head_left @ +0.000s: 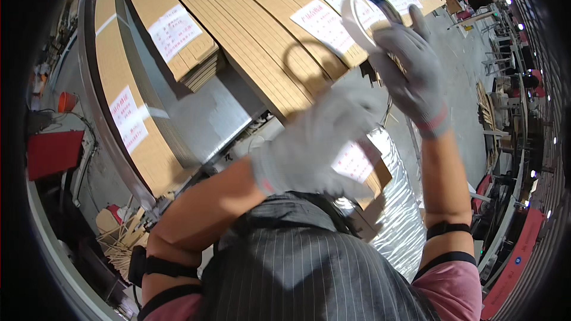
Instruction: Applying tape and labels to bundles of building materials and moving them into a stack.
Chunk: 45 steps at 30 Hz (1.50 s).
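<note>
My right hand point(413, 68), in a grey knit glove, is raised at the upper right, its fingers closed on a roll of whitish tape point(353, 24). The roll is tipped on edge in front of the cardboard. My left hand point(312, 145), gloved the same way, is lower and nearer my body, and motion smears its fingers. Just beyond it lies a white label sheet with red print point(355, 161), on a brown cardboard piece point(380, 173); the hand partly covers both, and touching cannot be made out. Long flat cardboard bundles point(238, 30) spread out ahead, several bearing similar labels point(324, 24).
At the left, more strapped cardboard point(110, 47) lies along a metal rail point(89, 77), beside a grey metal surface point(217, 116). Crinkled silver wrapping point(404, 202) is close on my right. Wood strips point(128, 235) pile up at lower left. A red panel point(55, 154) stands far left.
</note>
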Motion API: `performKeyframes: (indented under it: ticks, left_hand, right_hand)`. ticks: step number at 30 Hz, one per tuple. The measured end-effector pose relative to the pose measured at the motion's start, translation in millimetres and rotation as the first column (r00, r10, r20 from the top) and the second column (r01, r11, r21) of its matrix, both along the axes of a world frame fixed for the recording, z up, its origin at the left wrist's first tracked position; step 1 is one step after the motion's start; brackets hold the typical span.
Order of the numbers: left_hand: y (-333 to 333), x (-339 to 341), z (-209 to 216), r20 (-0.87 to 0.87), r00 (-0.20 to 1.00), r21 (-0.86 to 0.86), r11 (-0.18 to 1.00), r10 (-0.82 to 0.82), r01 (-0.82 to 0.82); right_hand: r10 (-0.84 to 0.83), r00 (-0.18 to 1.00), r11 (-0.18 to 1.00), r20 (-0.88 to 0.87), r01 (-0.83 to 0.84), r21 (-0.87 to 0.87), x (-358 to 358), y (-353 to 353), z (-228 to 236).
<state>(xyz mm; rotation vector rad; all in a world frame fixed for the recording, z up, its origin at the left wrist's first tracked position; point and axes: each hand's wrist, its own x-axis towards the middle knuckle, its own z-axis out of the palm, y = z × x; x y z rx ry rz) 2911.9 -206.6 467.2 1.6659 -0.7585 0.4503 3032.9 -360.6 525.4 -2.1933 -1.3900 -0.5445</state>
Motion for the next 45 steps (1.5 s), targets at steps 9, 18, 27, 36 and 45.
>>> performKeyframes:
  ticks: [9,18,27,36,45]
  left_hand:
    - [-13.8,-90.2,24.0,-0.221,0.964,0.347,0.936,0.148,-0.064]
    - [6.8,-91.5,-143.6,-0.646,0.751,0.134,0.989,0.138,-0.066]
    - [-20.7,-54.7,-198.0,-0.696,0.588,-0.638,0.73,-0.412,-0.244]
    - [54.7,-98.3,-19.4,-0.725,0.689,-0.03,0.999,-0.002,-0.029]
    - [21.3,-15.0,35.9,-0.511,0.86,0.378,0.894,-0.016,0.241]
  right_hand:
    - [0.319,0.794,0.847,-0.517,-0.483,-0.22,-103.8,-57.9,53.2]
    - [-0.527,0.426,0.733,-0.735,-0.208,-0.647,7.3,-75.4,-109.1]
    - [-0.042,0.801,0.999,-0.597,0.022,-0.041,-91.9,-21.7,-64.0]
    - [-0.193,0.942,0.96,-0.276,0.123,-0.251,-106.9,-17.4,-81.0]
    - [0.035,0.781,0.974,-0.623,0.112,0.195,-102.5,-29.3,-93.9]
